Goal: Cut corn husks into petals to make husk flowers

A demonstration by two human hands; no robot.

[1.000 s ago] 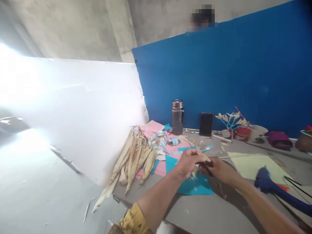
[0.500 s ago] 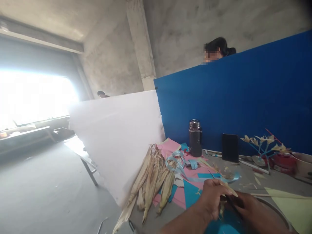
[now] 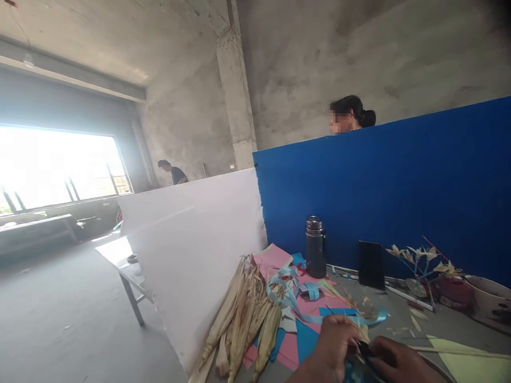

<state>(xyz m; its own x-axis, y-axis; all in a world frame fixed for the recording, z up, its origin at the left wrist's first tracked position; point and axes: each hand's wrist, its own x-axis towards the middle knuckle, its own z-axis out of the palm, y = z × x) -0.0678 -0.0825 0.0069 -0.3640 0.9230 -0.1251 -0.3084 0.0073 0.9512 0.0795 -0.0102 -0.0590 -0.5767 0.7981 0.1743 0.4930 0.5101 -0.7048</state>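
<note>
Near the bottom edge of the view, my left hand (image 3: pixel 334 343) is closed round a pale piece of husk (image 3: pixel 363 332). Close beside it on the right, my right hand (image 3: pixel 399 361) is closed on a dark tool (image 3: pixel 365 351), whose working end meets the husk between my hands. Its exact kind is not clear. To the left lies a bundle of dried corn husks (image 3: pixel 247 314). A curled light-blue ribbon (image 3: pixel 293 298) rests on pink paper (image 3: pixel 275 260) and blue paper (image 3: pixel 306 338).
A dark flask (image 3: pixel 315 252) and a black tablet or phone (image 3: pixel 371 264) stand before a blue partition (image 3: pixel 379 186). Husk flowers (image 3: pixel 419 260), a bowl (image 3: pixel 489 298) and yellow paper (image 3: pixel 463 356) are on the right. Two people are beyond the partitions.
The view has tilted up, so table items and my hands sit lower. My right hand has come nearer the husk tip, and the person at the far left shows more.
</note>
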